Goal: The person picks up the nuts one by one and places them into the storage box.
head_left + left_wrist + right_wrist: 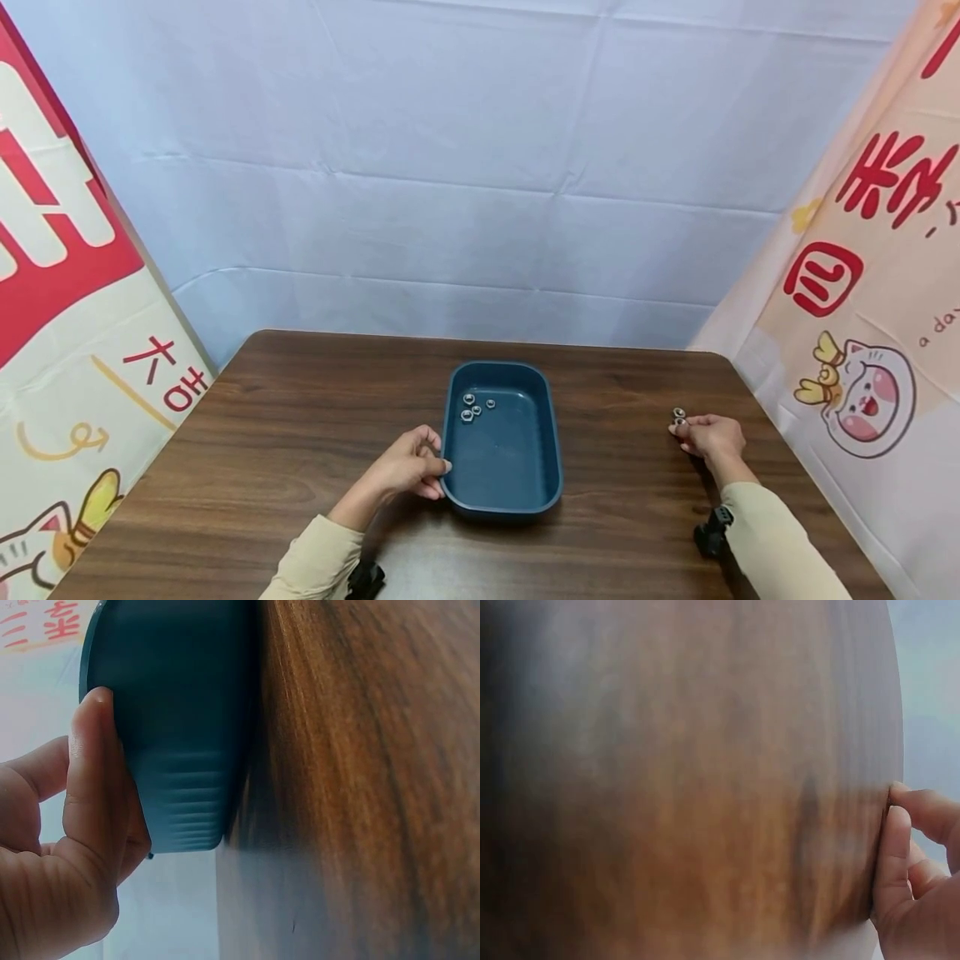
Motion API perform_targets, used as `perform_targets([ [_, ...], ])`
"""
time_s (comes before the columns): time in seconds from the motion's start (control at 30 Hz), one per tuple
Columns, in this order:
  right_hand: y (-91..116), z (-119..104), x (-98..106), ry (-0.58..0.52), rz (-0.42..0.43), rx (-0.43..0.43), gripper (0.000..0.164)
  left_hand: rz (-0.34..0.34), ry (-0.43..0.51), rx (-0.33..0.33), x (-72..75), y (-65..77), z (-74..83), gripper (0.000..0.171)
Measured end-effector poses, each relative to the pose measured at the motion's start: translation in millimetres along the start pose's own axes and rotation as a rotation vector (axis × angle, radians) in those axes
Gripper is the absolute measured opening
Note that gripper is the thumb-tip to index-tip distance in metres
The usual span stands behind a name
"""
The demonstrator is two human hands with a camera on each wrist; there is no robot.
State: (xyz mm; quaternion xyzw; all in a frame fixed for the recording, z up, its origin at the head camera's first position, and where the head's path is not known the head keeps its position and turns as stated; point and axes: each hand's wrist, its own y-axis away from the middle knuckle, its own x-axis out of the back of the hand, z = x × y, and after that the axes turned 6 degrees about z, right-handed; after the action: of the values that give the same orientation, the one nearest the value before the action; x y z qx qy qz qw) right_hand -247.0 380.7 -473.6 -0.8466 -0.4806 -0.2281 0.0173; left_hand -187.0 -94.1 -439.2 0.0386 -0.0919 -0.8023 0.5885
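A dark blue rectangular plastic tray [502, 511] stands on the wooden table, with several silver metal nuts [468, 416] in its far left part. My left hand [408, 462] grips the tray's left rim; the left wrist view shows the fingers [94, 750] against the tray's outer side. Over at the right of the table, my right hand [714, 437] pinches a metal nut [680, 422] between thumb and fingertips, close to the tabletop. Another nut [678, 412] lies just beyond those fingertips. In the right wrist view the fingers mostly hide the pinched nut.
The brown wooden table [615, 483] carries the tray near its middle. A pale cloth [450, 208] hangs behind the far edge. Printed banners [862, 333] flank the table on both sides. Dark wrist cameras [712, 533] sit on both sleeves.
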Motion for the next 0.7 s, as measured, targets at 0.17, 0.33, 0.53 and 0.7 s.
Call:
perform_targets([
  [0.17, -1, 0, 1, -0.02, -0.008, 0.007, 0.026, -0.003, 0.01, 0.0, 0.9, -0.1, -0.4, 0.031],
  [0.33, 2, -1, 5, -0.232, -0.072, 0.01, 0.029, -0.007, 0.02, -0.002, 0.6, -1.1, -1.5, 0.031],
  [0.53, 9, -10, 10, -0.477, -0.18, 0.042, 0.023, -0.01, 0.021, -0.003, 1.0, -0.7, -1.2, 0.03],
  [0.7, 17, -17, 12, -0.499, -0.214, 0.055, 0.039, -0.015, 0.03, -0.005, 1.1, 0.1, -2.7, 0.03],
])
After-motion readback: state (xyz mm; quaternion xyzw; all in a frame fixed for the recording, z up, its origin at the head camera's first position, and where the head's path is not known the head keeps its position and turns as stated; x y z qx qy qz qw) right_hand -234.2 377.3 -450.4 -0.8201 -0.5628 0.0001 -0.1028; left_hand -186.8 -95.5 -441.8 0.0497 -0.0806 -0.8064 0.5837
